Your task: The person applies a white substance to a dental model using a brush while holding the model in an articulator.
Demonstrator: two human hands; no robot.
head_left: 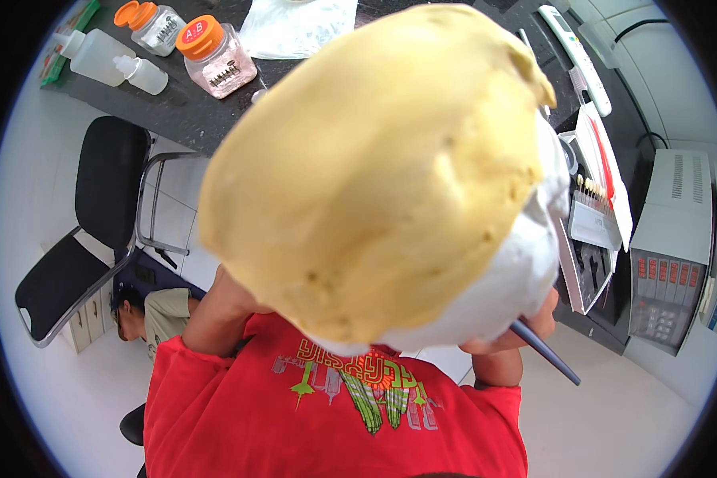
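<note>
A big lumpy cast (374,175), yellow on top with white plaster (502,275) along its lower right side, is held up close and fills the middle of the view. My left hand (243,291) is closed on its lower left edge, the fingers hidden behind the cast. At the lower right edge my right hand (526,327) is closed around a tool with a dark tapered handle (551,356). The tool's working end is hidden behind the cast. Some right fingers lie against the white plaster.
On the dark counter (191,111) stand orange-lidded jars (219,64), plastic bottles (99,57) and a white sheet (295,32). At right lie a tooth shade guide (593,219) in a box and a grey machine (669,255). A black chair (111,183) and another person (163,315) are at left.
</note>
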